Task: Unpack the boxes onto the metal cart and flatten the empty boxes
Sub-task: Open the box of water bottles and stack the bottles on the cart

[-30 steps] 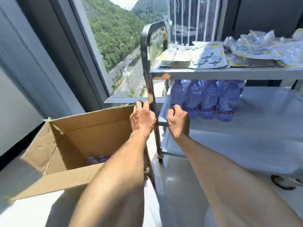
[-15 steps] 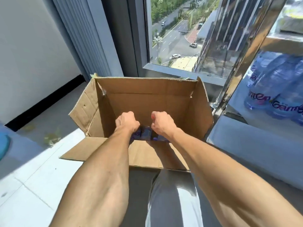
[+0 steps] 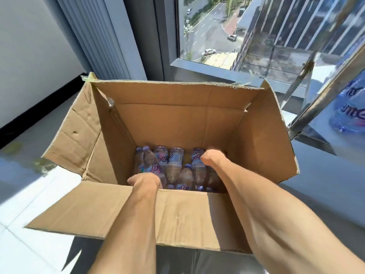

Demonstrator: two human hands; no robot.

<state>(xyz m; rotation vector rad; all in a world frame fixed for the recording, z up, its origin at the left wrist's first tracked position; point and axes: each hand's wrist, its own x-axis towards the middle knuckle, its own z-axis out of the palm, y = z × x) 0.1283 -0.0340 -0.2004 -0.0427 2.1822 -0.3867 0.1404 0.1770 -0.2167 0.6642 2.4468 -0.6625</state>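
Head view, looking down into an open cardboard box (image 3: 177,119) on the floor (image 3: 25,224). Both forearms reach into the box. The left hand (image 3: 145,179) is down at the near left of the box, knuckles up, fingers bent downward among the water bottles (image 3: 174,165); its fingertips are hidden, so whether it grips a bottle cannot be told. The right hand (image 3: 212,157) lies further in, on the right, fingers curled under over the top of a bottle; whether they close round it cannot be told either.

The bottles are clear plastic with ribbed bodies and pale purple caps. They lie packed side by side on the bottom of the box, filling its near half. Their labels are light blue and pink with curling purple script; only fragments show, too partial to read as a word.

The box is plain brown corrugated board with all four flaps folded outward. The far edge is torn and frayed, and the left flap is creased and dented.

At the right edge stands the metal cart (image 3: 324,99), with a polished steel upright and shelf. More bottles of the same kind (image 3: 349,113) rest on its shelf, showing the letters "nte". A window (image 3: 227,30) behind the box overlooks a road with cars.
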